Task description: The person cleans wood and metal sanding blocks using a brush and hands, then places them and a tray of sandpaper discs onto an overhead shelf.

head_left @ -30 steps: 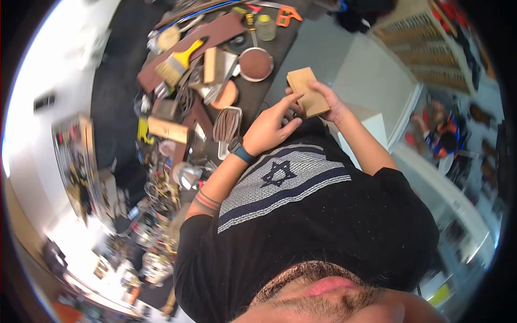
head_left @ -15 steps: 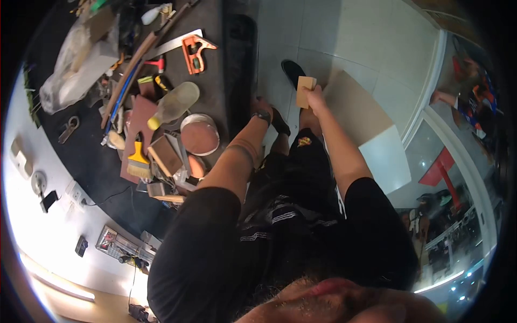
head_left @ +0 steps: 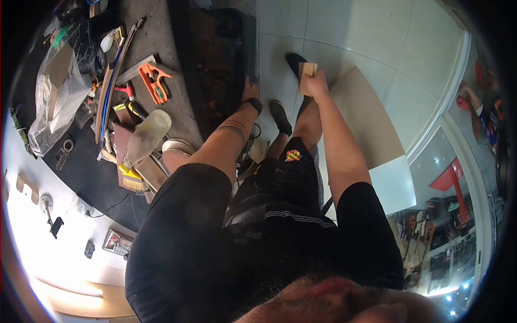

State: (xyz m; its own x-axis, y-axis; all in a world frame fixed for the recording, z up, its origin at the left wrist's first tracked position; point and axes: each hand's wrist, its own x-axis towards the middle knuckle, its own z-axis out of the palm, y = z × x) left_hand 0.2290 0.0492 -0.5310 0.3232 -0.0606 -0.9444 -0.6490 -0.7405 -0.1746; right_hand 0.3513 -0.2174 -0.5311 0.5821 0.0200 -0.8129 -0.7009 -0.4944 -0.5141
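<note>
My right hand (head_left: 316,84) is closed around a small light-brown wooden block (head_left: 305,87), held above my legs and near one dark shoe (head_left: 293,62). My left hand (head_left: 250,90), with a dark band at the wrist, is at the near side of a black container (head_left: 229,48) beside the workbench. Its fingers are mostly hidden, and I cannot tell whether they grip the edge. Inside the container it is too dark to make out much.
On the workbench (head_left: 169,59) to the left lie an orange-handled square (head_left: 156,83), a cloudy plastic bottle (head_left: 153,129), a yellow-handled brush (head_left: 130,177) and a round disc (head_left: 176,151). A large pale panel (head_left: 371,124) stands to the right, near a glass door (head_left: 447,161).
The view has shifted, so the bench things appear further left. My left hand has moved forward along the black container. The right hand still holds the block, now slightly further forward.
</note>
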